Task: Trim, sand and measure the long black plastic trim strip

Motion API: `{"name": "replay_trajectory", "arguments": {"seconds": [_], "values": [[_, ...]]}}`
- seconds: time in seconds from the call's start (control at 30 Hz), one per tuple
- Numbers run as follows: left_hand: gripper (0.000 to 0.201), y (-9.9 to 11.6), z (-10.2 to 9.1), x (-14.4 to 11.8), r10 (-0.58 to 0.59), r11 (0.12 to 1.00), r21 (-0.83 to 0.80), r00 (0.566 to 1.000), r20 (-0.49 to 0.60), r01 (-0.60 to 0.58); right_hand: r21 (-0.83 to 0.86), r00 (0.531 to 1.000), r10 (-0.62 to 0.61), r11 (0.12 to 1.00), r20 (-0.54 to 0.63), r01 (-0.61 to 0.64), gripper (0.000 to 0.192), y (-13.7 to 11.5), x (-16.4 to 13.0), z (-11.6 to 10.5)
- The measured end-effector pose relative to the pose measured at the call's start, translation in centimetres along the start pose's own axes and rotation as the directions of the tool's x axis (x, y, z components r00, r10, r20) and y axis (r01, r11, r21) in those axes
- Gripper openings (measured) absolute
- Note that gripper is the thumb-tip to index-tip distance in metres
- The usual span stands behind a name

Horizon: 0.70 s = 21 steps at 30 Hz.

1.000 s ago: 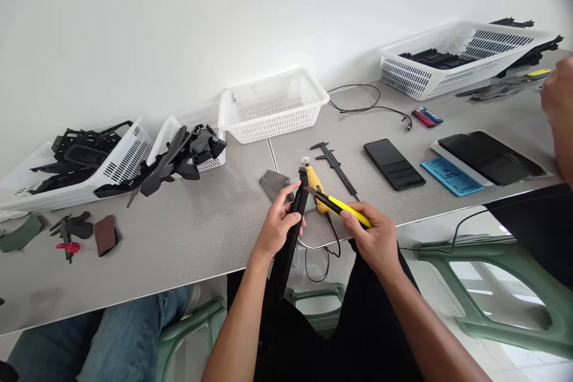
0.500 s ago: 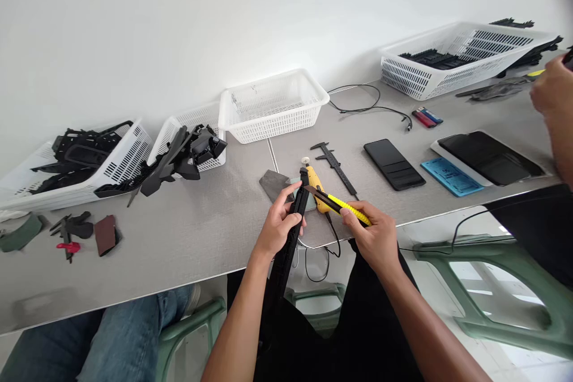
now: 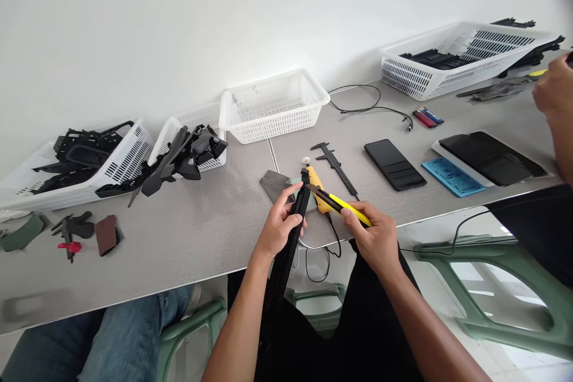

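Note:
My left hand (image 3: 276, 228) grips a long black plastic part (image 3: 290, 233) that stands tilted over the table's front edge, its lower end down by my lap. My right hand (image 3: 375, 239) holds a yellow utility knife (image 3: 347, 208), and the blade tip touches the upper end of the black part. A yellow tool (image 3: 317, 188) with a black cable lies on the table just behind the blade. A grey pad (image 3: 273, 184) lies beside my left hand.
On the grey table (image 3: 201, 233) lie a caliper (image 3: 335, 166), a black phone (image 3: 394, 163), a blue card (image 3: 452, 176), a tablet (image 3: 490, 157) and lighters (image 3: 427, 116). White baskets (image 3: 273, 104) stand at the back, some with black parts. Another person's hand (image 3: 553, 92) is at the far right.
The other person's hand at the far right has risen slightly towards the back. My own hands, the knife and the black part have barely moved.

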<state>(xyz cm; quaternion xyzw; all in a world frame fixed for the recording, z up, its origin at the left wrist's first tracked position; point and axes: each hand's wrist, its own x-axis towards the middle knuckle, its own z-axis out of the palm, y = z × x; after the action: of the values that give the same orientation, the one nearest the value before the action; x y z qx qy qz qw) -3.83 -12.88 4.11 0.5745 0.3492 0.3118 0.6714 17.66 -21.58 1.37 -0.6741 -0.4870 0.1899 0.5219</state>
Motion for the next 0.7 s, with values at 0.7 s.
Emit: {"name": "replay_trajectory", "arguments": {"seconds": [0.7], "values": [[0.082, 0.09, -0.02, -0.05, 0.002, 1.0, 0.0, 1.0, -0.024, -0.002, -0.002, 0.999, -0.019, 1.0, 0.05, 0.019, 0.028, -0.17, 0.01, -0.4]]}}
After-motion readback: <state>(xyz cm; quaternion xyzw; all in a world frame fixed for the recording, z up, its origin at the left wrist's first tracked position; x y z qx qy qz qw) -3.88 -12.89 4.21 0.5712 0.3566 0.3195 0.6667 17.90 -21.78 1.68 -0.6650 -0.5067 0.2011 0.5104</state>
